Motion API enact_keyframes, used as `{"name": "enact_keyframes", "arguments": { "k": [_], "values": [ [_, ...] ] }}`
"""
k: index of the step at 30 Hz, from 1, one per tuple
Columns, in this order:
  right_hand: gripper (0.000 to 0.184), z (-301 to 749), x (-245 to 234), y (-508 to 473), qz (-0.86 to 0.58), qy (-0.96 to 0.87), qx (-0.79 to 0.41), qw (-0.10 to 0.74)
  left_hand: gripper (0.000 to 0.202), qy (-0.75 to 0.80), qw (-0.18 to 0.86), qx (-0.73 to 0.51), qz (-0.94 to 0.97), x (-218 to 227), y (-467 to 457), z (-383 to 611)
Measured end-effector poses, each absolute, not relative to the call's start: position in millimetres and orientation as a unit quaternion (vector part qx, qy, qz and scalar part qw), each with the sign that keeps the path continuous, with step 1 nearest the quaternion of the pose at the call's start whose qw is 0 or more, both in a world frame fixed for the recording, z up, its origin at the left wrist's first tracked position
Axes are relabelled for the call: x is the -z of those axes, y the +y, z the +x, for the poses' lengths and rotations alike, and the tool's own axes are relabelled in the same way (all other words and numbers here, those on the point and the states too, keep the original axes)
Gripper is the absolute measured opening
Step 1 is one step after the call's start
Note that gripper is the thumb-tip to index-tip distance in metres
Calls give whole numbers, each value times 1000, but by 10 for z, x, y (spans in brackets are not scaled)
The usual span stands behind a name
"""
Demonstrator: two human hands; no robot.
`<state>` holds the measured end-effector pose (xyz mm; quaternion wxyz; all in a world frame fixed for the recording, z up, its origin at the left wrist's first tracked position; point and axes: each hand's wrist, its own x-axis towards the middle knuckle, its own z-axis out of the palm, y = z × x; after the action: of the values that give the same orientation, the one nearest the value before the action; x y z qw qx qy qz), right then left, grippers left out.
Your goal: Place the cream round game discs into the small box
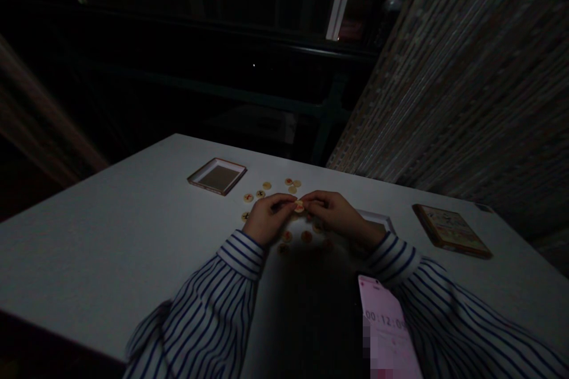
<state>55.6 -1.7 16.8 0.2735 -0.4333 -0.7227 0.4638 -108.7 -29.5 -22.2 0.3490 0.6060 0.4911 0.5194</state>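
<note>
Between the fingertips of both my hands is a round xiangqi piece (299, 206) with a red character on its face. My left hand (269, 218) pinches its left edge, and my right hand (334, 213) grips it from the right. Several more pale round pieces lie on the white table around my hands: one with a red mark (248, 197) and one with a dark mark (260, 194) to the left, a plain-looking one (267, 185) farther back, and a few in shadow, such as a reddish-marked piece (306, 237), closer to me.
An open shallow box (194, 181) stands at the back left of the table (133, 237). Another tray (390, 224) is partly hidden behind my right forearm. A printed box (453, 230) lies at the right. A lit phone (386, 325) showing a timer is by my right sleeve. A bead curtain (422, 71) hangs beyond.
</note>
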Motion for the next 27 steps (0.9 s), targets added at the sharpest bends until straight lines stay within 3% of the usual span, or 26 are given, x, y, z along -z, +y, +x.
{"name": "enact_keyframes", "arguments": {
  "k": [27],
  "values": [
    [20, 590, -164, -20, -415, -747, -424, 300, 23, 466, 441, -524, 559, 118, -350, -1022]
  ]
}}
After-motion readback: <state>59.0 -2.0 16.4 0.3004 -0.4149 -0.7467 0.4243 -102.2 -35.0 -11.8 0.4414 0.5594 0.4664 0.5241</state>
